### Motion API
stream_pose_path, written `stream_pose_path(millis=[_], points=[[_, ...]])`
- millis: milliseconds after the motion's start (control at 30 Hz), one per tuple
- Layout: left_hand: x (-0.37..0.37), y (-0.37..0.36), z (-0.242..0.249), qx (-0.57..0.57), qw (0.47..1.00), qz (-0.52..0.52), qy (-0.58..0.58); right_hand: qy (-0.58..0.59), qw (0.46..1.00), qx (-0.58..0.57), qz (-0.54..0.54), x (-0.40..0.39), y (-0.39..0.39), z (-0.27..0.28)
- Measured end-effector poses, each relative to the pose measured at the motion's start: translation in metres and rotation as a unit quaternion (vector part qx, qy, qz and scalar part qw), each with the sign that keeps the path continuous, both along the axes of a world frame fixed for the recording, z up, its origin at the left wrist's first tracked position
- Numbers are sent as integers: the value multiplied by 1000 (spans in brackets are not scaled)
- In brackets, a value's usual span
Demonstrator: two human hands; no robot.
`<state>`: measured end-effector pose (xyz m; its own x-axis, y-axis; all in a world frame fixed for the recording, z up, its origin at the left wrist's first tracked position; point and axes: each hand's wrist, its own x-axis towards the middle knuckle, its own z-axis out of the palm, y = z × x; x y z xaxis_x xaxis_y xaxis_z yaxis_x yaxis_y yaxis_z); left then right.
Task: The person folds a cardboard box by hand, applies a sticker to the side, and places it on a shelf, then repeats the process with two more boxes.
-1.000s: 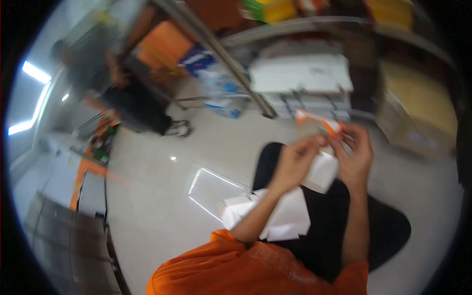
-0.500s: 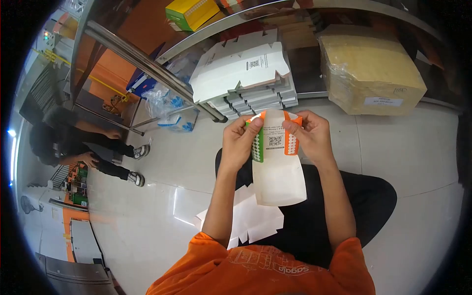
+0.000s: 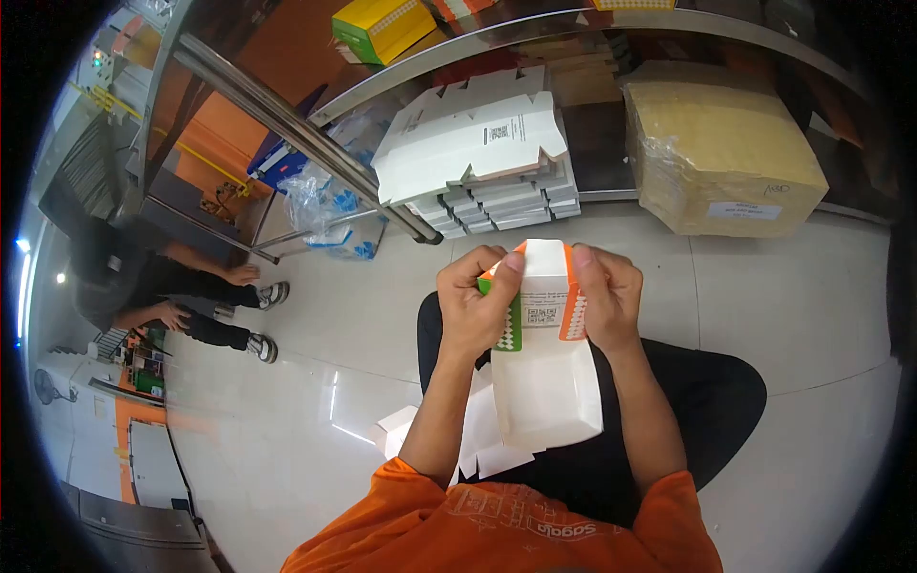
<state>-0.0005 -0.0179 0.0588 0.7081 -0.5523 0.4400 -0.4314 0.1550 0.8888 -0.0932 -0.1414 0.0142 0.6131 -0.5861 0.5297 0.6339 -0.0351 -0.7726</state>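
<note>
Between my hands is a partly folded cardboard food box (image 3: 548, 387), white inside, with green and orange printed side flaps and a QR code on its back panel. My left hand (image 3: 475, 301) pinches the upper left corner by the green flap, thumb on top. At the upper right corner, my right hand (image 3: 609, 294) grips the orange flap, thumb pressed on it. The box's open white tray part hangs toward my lap. Beneath my left forearm, flat white box blanks (image 3: 482, 435) lie on the floor, partly hidden.
A stack of flat white box blanks (image 3: 468, 143) stands under a metal shelf (image 3: 592, 29). To its right sits a plastic-wrapped brown carton (image 3: 726, 158). A yellow and green box (image 3: 382, 29) rests on the shelf. At left, a person in dark clothes (image 3: 162, 277) sits bent forward.
Both hands have come lower and nearer to me with the box. Its top end has folded over, showing a white panel between the hands, and the QR panel now tilts away.
</note>
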Motion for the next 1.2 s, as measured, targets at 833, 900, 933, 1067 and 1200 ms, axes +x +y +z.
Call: stream_pose_path(millis=[833, 900, 933, 1067, 1200], points=[[-5, -23, -31, 104, 985, 93, -100, 124, 964, 2, -234, 23, -16, -23], [2, -25, -31, 81, 985, 119, -93, 124, 972, 10, -198, 22, -19, -23], [3, -26, -25, 66, 983, 145, -91, 139, 973, -13, -182, 21, -20, -22], [6, -21, -18, 72, 981, 165, -74, 168, 967, -51, -186, 21, -13, -25], [7, -5, -34, 84, 994, 44, 45, 152, 948, -110, -256, 18, -22, -27]])
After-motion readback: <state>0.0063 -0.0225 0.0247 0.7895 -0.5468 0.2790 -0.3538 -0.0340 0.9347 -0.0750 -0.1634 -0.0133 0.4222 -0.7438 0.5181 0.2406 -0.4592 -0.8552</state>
